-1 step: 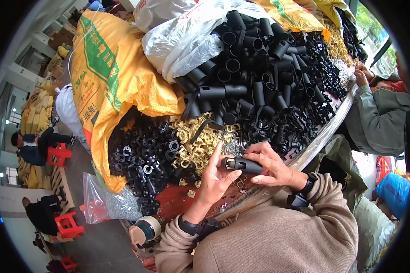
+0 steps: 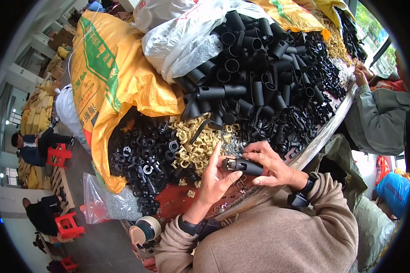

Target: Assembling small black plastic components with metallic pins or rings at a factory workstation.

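A black plastic tube (image 2: pixel 248 167) with slots cut in its side lies level between my hands, above the table's front edge. Brass-coloured metal shows inside its left end. My left hand (image 2: pixel 215 180) holds that end from below, thumb pressed on the tube and index finger pointing up. Around the right end curls my right hand (image 2: pixel 269 164), fingers over the top and thumb underneath. A small dark bit shows at its fingertips, too small to name. Just beyond lie brass-coloured clips (image 2: pixel 191 143) and small silvery metal parts (image 2: pixel 228 135).
Black tubes (image 2: pixel 259 68) are heaped at the back, beside a white plastic bag (image 2: pixel 182 45). Black rings (image 2: pixel 141 154) spill from a yellow woven sack (image 2: pixel 136 86). A lidded cup (image 2: pixel 148 227) stands near my left forearm. At the right, another person's sleeve (image 2: pixel 378 113) reaches to the table.
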`<state>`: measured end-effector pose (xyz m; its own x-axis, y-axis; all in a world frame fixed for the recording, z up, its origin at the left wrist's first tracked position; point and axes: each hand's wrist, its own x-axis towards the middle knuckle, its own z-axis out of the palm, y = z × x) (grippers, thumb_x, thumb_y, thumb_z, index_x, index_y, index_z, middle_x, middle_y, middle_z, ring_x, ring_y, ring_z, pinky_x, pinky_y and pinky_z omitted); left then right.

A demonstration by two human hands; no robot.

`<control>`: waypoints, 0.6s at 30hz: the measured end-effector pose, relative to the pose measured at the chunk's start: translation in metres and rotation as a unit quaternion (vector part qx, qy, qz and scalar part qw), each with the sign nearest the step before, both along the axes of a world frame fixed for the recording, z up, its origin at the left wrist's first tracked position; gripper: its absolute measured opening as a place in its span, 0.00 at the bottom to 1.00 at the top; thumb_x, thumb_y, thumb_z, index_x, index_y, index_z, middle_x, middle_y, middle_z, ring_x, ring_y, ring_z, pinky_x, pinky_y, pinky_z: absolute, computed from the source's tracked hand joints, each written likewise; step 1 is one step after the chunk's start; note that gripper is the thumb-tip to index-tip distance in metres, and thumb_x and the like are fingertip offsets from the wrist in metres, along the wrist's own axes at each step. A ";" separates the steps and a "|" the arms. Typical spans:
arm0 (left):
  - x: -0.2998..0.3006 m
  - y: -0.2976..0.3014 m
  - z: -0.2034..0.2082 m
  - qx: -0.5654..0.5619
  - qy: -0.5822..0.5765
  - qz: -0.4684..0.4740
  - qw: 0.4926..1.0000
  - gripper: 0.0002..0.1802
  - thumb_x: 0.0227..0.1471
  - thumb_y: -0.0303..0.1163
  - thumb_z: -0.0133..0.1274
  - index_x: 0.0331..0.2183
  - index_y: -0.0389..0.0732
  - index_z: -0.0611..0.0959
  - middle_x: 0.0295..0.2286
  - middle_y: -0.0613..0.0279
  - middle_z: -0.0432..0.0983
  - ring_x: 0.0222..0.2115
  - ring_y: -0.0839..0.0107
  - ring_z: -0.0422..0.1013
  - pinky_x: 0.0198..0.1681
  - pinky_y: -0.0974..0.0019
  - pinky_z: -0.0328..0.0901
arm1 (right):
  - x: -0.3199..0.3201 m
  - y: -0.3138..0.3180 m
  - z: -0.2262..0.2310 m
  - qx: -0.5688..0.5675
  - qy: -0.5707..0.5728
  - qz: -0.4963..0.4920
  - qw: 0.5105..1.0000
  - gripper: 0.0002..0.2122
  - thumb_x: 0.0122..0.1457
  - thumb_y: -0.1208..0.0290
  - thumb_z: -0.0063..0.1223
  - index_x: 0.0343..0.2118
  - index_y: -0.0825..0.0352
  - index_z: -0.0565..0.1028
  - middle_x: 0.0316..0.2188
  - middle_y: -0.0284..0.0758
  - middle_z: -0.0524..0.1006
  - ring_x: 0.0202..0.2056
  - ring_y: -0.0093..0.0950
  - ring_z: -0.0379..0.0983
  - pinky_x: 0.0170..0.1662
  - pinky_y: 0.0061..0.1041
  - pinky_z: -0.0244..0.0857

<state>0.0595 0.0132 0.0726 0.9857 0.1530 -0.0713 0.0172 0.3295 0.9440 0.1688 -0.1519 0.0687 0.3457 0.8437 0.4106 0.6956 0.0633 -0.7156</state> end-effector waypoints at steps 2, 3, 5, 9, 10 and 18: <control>0.000 -0.002 0.003 -0.006 -0.004 -0.005 1.000 0.45 0.38 0.22 0.56 0.53 0.32 0.45 0.40 0.55 0.63 0.40 0.72 0.62 0.44 0.71 0.58 | 0.005 0.004 0.005 0.043 0.021 0.055 0.997 0.34 0.45 0.48 0.48 0.48 0.71 0.58 0.42 0.45 0.63 0.44 0.37 0.60 0.47 0.35 0.52; 0.001 -0.004 0.005 -0.028 -0.006 -0.016 0.999 0.46 0.38 0.22 0.56 0.53 0.32 0.44 0.41 0.54 0.62 0.41 0.71 0.62 0.44 0.70 0.58 | 0.006 0.007 0.006 0.044 0.021 0.053 0.997 0.34 0.45 0.48 0.48 0.48 0.71 0.58 0.42 0.45 0.63 0.44 0.37 0.60 0.47 0.35 0.52; 0.002 -0.009 0.007 -0.072 -0.008 -0.038 0.997 0.48 0.36 0.21 0.56 0.53 0.33 0.42 0.43 0.53 0.60 0.43 0.68 0.60 0.45 0.69 0.58 | 0.006 0.014 0.007 0.048 0.107 0.134 0.984 0.37 0.44 0.44 0.46 0.49 0.72 0.57 0.44 0.46 0.61 0.47 0.38 0.58 0.49 0.35 0.50; 0.002 -0.012 0.006 -0.106 -0.022 -0.032 0.994 0.49 0.38 0.21 0.55 0.53 0.34 0.39 0.43 0.50 0.60 0.41 0.71 0.62 0.43 0.69 0.60 | 0.000 0.018 0.008 0.070 0.169 0.166 0.969 0.38 0.44 0.42 0.44 0.48 0.73 0.57 0.45 0.46 0.61 0.48 0.40 0.57 0.49 0.35 0.50; 0.002 -0.013 0.005 -0.103 -0.024 -0.032 0.994 0.49 0.38 0.21 0.55 0.53 0.34 0.39 0.43 0.50 0.60 0.41 0.71 0.62 0.43 0.69 0.60 | -0.001 0.018 0.009 0.078 0.179 0.162 0.967 0.37 0.44 0.42 0.44 0.48 0.73 0.58 0.45 0.46 0.61 0.48 0.40 0.57 0.49 0.35 0.50; 0.000 -0.029 0.004 -0.183 0.012 -0.046 0.982 0.50 0.38 0.22 0.56 0.52 0.32 0.37 0.39 0.51 0.64 0.38 0.71 0.65 0.37 0.71 0.65 | -0.008 0.005 0.018 0.113 0.263 0.085 0.954 0.33 0.43 0.43 0.45 0.39 0.73 0.67 0.34 0.41 0.68 0.36 0.34 0.66 0.41 0.29 0.58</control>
<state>0.0595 -0.0157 0.0767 0.9913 0.0239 -0.1292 0.0837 0.6434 0.7610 0.1608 -0.1472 0.0866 0.4198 0.8169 0.3956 0.2094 0.3369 -0.9179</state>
